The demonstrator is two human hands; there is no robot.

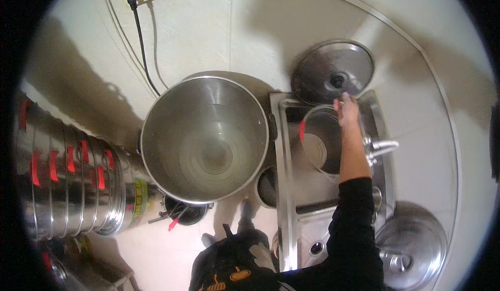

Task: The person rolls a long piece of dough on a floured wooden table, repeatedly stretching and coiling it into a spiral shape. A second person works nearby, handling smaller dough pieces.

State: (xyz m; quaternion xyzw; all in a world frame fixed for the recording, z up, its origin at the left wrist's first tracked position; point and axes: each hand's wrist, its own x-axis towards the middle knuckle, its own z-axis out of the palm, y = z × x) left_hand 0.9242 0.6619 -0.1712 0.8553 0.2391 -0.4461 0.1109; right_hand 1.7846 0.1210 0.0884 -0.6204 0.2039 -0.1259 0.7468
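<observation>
My right hand (347, 110) reaches over the stainless steel sink (287, 166), its fingers bent near the far rim of a metal pot (314, 150). That pot stands in the sink basin and has a red handle grip on its left side. Just beyond my fingers, a round metal lid (316, 70) with a dark knob leans against the wall. Whether the fingers touch the rim or the lid cannot be made out. My forearm hides the pot's right side. My left hand is out of view.
A large steel stockpot (216, 156) stands left of the sink. A chrome faucet (381, 147) rises at the sink's right edge, near a second lid (414, 244). Stacked pots with red handles (72, 181) lie at left. A black power cord (142, 48) hangs behind.
</observation>
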